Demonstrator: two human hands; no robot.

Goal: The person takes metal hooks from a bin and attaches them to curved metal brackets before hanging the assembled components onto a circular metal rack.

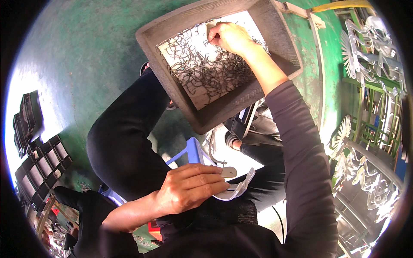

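Observation:
My left hand [189, 188] is closed around a curved, pale grey metal bracket [241, 189] above my lap. One end of the bracket is rounded with a small hole; the fingers cover part of it. Out in front, my right hand [230, 38] reaches into a grey plastic crate [195, 117]. Its fingers are pinched together, and whatever is between them is too hidden to name. Many small bent dark wire pieces [202, 71] lie scattered on a light sheet in the crate, thickest on the near side.
A blue plastic stool [194, 150] stands between my legs, under the crate's near side. To the right, racks carry hanging silvery metal parts [365, 180]. Black trays [43, 165] are at the far left on the green floor [86, 47]. Another person's foot [233, 141] shows below the crate.

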